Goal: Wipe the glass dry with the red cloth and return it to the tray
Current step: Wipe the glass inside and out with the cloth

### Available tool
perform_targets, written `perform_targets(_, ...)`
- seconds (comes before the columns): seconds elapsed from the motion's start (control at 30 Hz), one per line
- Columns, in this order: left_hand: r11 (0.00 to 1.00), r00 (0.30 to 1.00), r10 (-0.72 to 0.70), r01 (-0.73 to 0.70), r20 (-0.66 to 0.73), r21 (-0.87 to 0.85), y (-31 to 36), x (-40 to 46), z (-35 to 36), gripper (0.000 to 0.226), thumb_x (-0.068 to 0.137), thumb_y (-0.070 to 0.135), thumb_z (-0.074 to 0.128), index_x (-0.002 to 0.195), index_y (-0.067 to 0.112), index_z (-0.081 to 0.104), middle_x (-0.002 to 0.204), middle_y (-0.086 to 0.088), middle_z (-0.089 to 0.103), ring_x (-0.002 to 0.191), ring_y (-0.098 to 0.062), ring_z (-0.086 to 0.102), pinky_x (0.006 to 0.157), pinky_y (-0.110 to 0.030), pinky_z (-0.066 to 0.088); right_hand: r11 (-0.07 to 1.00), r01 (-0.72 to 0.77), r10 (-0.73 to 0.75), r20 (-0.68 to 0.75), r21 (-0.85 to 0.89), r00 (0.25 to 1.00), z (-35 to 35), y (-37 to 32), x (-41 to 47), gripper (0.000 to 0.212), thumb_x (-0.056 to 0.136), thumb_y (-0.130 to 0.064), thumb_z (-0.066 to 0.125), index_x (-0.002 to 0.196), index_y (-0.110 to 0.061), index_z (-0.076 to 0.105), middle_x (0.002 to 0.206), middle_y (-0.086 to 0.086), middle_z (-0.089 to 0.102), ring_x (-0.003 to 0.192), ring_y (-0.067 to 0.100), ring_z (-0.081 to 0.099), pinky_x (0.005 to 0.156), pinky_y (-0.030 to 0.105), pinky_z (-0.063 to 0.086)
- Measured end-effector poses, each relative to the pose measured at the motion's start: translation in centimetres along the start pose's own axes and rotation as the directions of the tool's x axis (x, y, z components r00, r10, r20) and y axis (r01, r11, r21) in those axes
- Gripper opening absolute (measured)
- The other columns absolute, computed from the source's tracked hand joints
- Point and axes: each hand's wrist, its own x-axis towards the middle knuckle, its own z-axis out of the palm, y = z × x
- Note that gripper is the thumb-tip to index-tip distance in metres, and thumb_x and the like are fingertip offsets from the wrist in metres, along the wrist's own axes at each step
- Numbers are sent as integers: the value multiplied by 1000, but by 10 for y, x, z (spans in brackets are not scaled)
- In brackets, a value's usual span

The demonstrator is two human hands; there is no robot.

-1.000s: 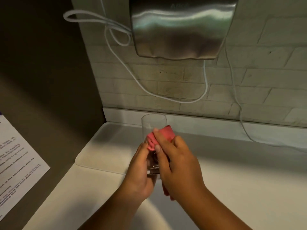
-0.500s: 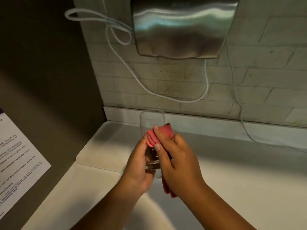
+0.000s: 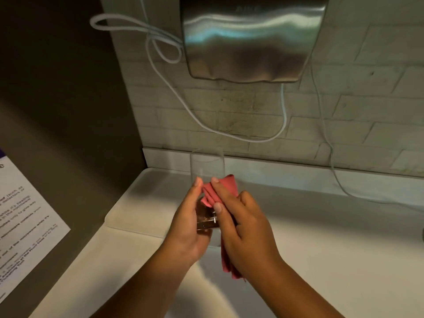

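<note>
A clear glass [image 3: 207, 166] is held upright above the white counter, its upper half showing above my fingers. My left hand [image 3: 191, 222] grips its lower part and base from the left. My right hand [image 3: 243, 228] presses the red cloth [image 3: 223, 188] against the glass's right side, and the cloth's tail hangs down below my palm. A white tray [image 3: 137, 203] lies on the counter behind and to the left of my hands, partly hidden by them.
A steel hand dryer [image 3: 252, 37] hangs on the brick wall above, with white cables [image 3: 252, 138] looping down below it. A printed notice [image 3: 23, 216] is fixed to the dark panel on the left. White counter [image 3: 344, 249] stretches to the right.
The glass and both hands have lifted slightly and my right fingers have slid over the cloth against the glass. Both grips are the same.
</note>
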Motion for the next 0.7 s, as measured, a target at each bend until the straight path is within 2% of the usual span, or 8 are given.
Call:
perform_targets(0.07, 999, 1000, -21, 21, 2, 45, -4, -5, -1, 69, 79, 61, 71, 124, 9, 76, 125, -25, 74, 115, -35, 73, 94, -44, 58, 996, 27, -28, -3, -86, 1000, -1, -2, 5, 45, 101, -55, 34, 145, -65, 29, 103, -17, 49, 85, 2, 56, 64, 19, 52)
perform_targets(0.17, 998, 999, -35, 33, 42, 47, -16, -12, 2, 78, 77, 56, 79, 135, 6, 64, 130, -31, 69, 110, -39, 72, 79, -46, 63, 995, -12, 5, -69, -103, 998, -10, 0, 26, 45, 100, -54, 35, 144, -61, 34, 101, -11, 52, 82, 6, 57, 64, 22, 51)
perform_targets(0.23, 999, 996, -43, 43, 73, -1, -20, -14, 3, 72, 78, 53, 78, 127, 2, 64, 120, -32, 67, 97, -39, 72, 72, -48, 63, 996, -86, 86, -123, 12, 989, -17, 4, 40, 38, 102, -52, 38, 138, -62, 44, 98, -11, 59, 81, 2, 61, 66, 18, 49)
perform_targets(0.33, 997, 991, -30, 39, 131, -73, -16, -14, 3, 54, 74, 56, 78, 106, 12, 79, 99, -18, 76, 87, -30, 77, 73, -44, 63, 951, -192, 226, -121, 244, 967, -20, 2, 44, 31, 103, -47, 46, 108, -77, 53, 105, -29, 62, 96, -16, 60, 77, 6, 46)
perform_targets(0.43, 995, 993, -38, 48, 107, -91, -7, -7, 1, 68, 77, 61, 75, 123, 10, 74, 105, -17, 76, 94, -29, 75, 80, -43, 62, 901, -217, 283, -131, 375, 950, -21, -2, 35, 29, 104, -36, 50, 113, -61, 61, 113, -20, 70, 107, -8, 63, 93, 24, 54)
perform_targets(0.5, 992, 996, -42, 51, 77, -118, -3, -2, -4, 64, 83, 60, 72, 121, 8, 73, 106, -18, 75, 91, -29, 75, 77, -41, 62, 871, -235, 320, -137, 431, 937, -25, -3, 29, 27, 105, -34, 49, 121, -50, 64, 119, -14, 72, 112, 1, 65, 99, 37, 53)
perform_targets(0.6, 977, 996, -86, 90, 27, -194, 1, 1, -18, 54, 84, 57, 71, 111, 10, 73, 107, -21, 75, 89, -34, 74, 73, -42, 60, 869, -246, 333, -139, 430, 932, -34, -3, 24, 27, 104, -37, 48, 117, -56, 61, 121, -15, 71, 114, 2, 64, 101, 40, 52)
perform_targets(0.7, 962, 995, -102, 101, 7, -252, 3, -1, -25, 64, 74, 67, 77, 107, 13, 74, 108, -23, 76, 87, -36, 74, 71, -42, 60, 860, -254, 347, -141, 444, 927, -39, -1, 21, 27, 103, -37, 49, 115, -60, 57, 123, -16, 70, 115, 4, 64, 103, 42, 51)
